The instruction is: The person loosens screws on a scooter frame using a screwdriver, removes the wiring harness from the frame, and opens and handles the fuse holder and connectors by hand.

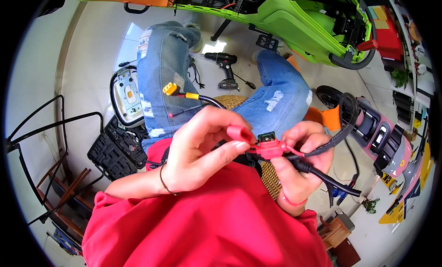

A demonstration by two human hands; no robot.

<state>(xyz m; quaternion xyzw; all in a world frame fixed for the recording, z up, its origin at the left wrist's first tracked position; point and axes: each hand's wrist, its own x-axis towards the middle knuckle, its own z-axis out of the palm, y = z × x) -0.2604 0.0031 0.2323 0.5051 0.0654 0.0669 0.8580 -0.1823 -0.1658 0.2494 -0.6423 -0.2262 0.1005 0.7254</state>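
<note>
One red fuse holder (pixel 268 150) is held above the red shirt (pixel 207 221), between two hands. Its single flap-like cap (pixel 240 133) is pinched by the fingers of the left hand (pixel 195 152); its glossy body, a dark insert exposed, is gripped with black cables (pixel 338 183) by the right hand's (pixel 301 161) fingers. One drill (pixel 225 67) is seen.

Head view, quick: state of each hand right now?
Left hand: closed, fingers pinching the red cap.
Right hand: closed, holding the red housing, black cables running through its grasp.
</note>
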